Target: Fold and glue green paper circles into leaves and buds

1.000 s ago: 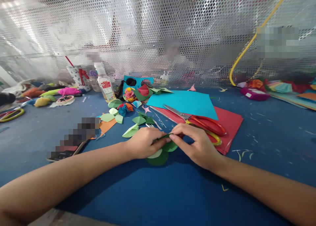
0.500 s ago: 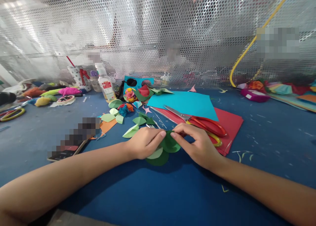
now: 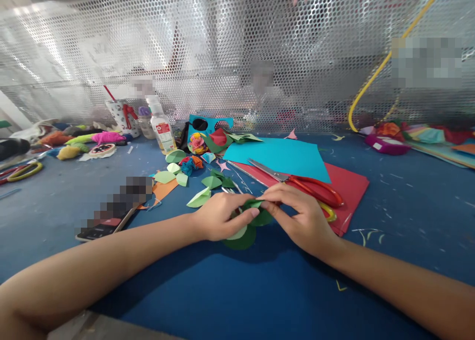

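My left hand (image 3: 222, 216) and my right hand (image 3: 300, 216) meet over a small green paper circle (image 3: 258, 210) and both pinch it, folding it between thumb and fingers. Under them lie two more paper circles, a dark green one (image 3: 241, 241) and a pale green one (image 3: 235, 232), flat on the blue table (image 3: 260, 290). Red-handled scissors (image 3: 308, 189) rest just behind my right hand on a red sheet (image 3: 349, 186) and a cyan sheet (image 3: 282, 157).
Folded pale and dark green paper pieces (image 3: 200, 197) and a small paper flower (image 3: 196, 143) lie behind my left hand. A phone (image 3: 107, 221) sits at left. A glue bottle (image 3: 161, 129), a cup (image 3: 120, 115) and soft toys (image 3: 92, 139) stand at back left. A perforated metal screen (image 3: 237, 48) closes the back.
The green circle, opened flat half a second ago, is folded over again between my fingers. My hands stay in the same spot; the view shifted slightly.
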Tool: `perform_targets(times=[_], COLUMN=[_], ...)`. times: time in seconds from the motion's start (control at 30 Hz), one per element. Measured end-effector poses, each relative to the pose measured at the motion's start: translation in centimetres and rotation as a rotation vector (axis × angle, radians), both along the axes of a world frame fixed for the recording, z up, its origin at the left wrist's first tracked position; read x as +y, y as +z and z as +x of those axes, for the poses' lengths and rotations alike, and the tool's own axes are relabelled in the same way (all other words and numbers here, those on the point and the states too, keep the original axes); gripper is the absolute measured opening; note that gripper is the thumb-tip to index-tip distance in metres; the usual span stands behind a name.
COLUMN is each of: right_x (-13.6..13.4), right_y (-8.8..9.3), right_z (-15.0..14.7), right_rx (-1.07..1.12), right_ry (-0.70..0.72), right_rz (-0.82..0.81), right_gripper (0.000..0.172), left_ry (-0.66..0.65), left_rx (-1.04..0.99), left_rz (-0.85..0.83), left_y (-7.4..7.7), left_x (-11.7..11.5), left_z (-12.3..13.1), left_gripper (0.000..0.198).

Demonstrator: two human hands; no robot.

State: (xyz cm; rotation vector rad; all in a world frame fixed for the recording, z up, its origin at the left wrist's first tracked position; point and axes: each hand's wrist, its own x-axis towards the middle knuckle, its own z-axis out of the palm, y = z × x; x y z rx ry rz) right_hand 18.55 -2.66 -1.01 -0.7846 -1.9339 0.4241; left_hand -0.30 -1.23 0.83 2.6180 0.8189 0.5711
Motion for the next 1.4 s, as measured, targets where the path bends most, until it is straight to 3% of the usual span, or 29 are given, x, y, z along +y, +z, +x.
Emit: perform_targets(times=[0.5,0.77,1.0,1.2,1.4], right_x=[0.0,0.1,0.4,0.6,0.5], right_y=[0.2,0.1,-0.6,-0.7,-0.7], right_z=[-0.2,-0.3,-0.3,-0.1,-0.2], right_rx=[0.051,0.090,0.243,0.103,0.043], right_ry=[-0.098,-0.149,-0.185,-0.155,-0.150], right_rz=[-0.029,-0.088,-0.203,-0.177,-0.121], right_gripper=[0.008,0.006,0.021,0.007,0.003], left_ry=[0.103,0.097,0.193,0.199,0.137], left_rx=[-0.126,-0.179,-0.313,-0.356,-0.255], left_rz=[0.018,0.005,-0.066,-0.080,-0.009], left_y=[-0.2,-0.7,-1.0,-1.1,-0.9], left_x=[0.0,0.1,0.4,0.6,0.4], left_z=[0.2,0.2,0.3,0.4,0.5], left_gripper=[0.038,0.023,0.014,0.019,0.023])
